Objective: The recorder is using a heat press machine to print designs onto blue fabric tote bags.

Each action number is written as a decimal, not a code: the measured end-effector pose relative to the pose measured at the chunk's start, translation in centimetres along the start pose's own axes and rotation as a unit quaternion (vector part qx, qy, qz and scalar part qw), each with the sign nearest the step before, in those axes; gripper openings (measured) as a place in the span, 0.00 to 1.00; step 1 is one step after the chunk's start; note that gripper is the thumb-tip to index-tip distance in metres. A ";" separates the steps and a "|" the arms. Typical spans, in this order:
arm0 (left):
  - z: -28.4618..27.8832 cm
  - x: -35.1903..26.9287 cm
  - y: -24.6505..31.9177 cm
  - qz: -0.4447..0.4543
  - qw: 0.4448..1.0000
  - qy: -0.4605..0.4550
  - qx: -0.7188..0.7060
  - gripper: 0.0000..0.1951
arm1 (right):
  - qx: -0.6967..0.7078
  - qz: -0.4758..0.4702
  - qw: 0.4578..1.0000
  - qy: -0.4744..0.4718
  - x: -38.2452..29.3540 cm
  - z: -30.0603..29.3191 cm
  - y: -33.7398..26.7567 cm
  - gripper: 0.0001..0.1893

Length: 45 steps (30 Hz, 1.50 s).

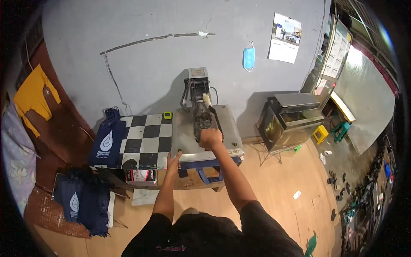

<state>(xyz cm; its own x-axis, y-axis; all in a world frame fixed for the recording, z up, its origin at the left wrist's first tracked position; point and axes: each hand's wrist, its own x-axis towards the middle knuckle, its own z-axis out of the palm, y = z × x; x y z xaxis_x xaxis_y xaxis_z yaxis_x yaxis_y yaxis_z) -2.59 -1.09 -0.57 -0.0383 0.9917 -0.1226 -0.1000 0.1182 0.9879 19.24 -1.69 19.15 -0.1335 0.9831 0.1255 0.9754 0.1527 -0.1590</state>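
A heat press with a flat metal upper plate [184,128] stands against the wall, its control box [198,73] at the back. My right hand [210,138] is closed in a fist around the front of the press's lever [215,116], above the plate. At the plate's front left corner is my left hand [173,162], thumb and fingers apart; whether it touches the edge is unclear. Dark blue fabric with a strap [202,176] hangs out below the front of the plate. The rest of that fabric is hidden under the press.
Navy printed bags [106,144] lie on the checkered tabletop [151,131] beside a yellow-green timer [167,115]. More navy bags [83,199] are piled at lower left. A glass fish tank [289,125] stands on a thin-legged stand at right.
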 end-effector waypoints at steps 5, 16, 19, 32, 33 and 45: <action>-0.2 0.6 -1.4 0.019 0.999 0.048 0.007 0.36 | 0.004 0.019 0.998 -0.056 0.4 -0.3 -0.4 0.12; 0.7 0.7 -1.0 0.056 0.996 0.067 -0.034 0.28 | 0.024 -0.009 1.000 0.004 0.7 0.8 0.4 0.11; 0.0 0.8 -1.4 0.009 0.999 0.045 0.016 0.48 | 0.024 -0.014 1.000 0.009 0.8 1.2 0.7 0.11; 0.1 0.5 -1.6 0.038 0.998 0.045 0.039 0.43 | 0.017 -0.007 0.999 -0.029 -0.2 -0.1 0.1 0.11; 0.4 0.4 -1.8 0.050 0.996 0.062 0.029 0.39 | 0.018 -0.005 0.999 -0.027 -0.2 0.2 0.1 0.11; 1.2 -0.4 -0.4 0.032 0.995 0.088 -0.016 0.30 | 0.035 -0.014 0.999 -0.002 0.7 1.3 0.6 0.11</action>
<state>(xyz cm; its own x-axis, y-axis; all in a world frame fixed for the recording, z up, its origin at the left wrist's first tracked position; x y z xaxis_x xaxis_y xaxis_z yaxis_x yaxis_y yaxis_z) -1.33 -1.49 -0.76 -0.2195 0.9725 -0.0775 -0.1234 0.0511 0.9910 19.46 -0.77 17.91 -0.1615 0.9787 0.1265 0.9567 0.1868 -0.2232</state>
